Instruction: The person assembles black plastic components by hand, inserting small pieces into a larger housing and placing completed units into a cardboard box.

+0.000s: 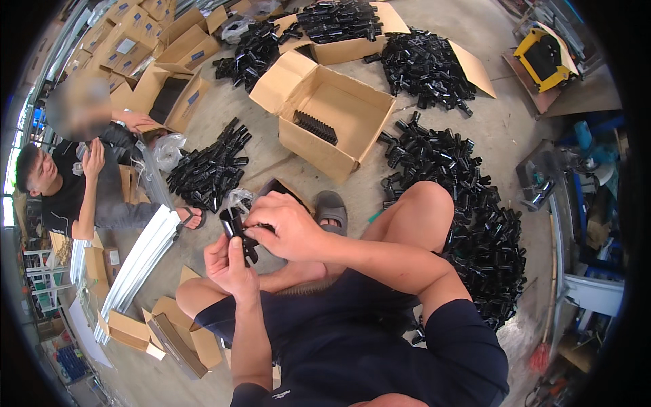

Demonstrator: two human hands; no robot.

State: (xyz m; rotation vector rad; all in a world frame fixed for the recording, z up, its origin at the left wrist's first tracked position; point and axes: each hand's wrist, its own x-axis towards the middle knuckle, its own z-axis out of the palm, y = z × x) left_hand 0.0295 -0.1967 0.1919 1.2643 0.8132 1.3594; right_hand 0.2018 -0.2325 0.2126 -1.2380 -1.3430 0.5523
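Note:
In front of my bent legs, my left hand [232,266] grips a glossy black tubular fitting [231,218], thumb up along its side. The tube's round open end points up and away. My right hand [288,227] is closed in a pinch against the side of the fitting; whatever lies between those fingertips is hidden. Just beyond the right hand, a small box [293,189] is partly covered by it, with crumpled clear plastic [241,197] alongside. A heap of similar black fittings [211,166] lies on the floor ahead to the left.
An open cardboard box [325,152] holding a neat row of black parts stands ahead. Large piles of black fittings [475,217] spread along my right. Long silvery profiles [139,261] lie left. Another person [74,183] sits at far left, near stacked cartons [125,44].

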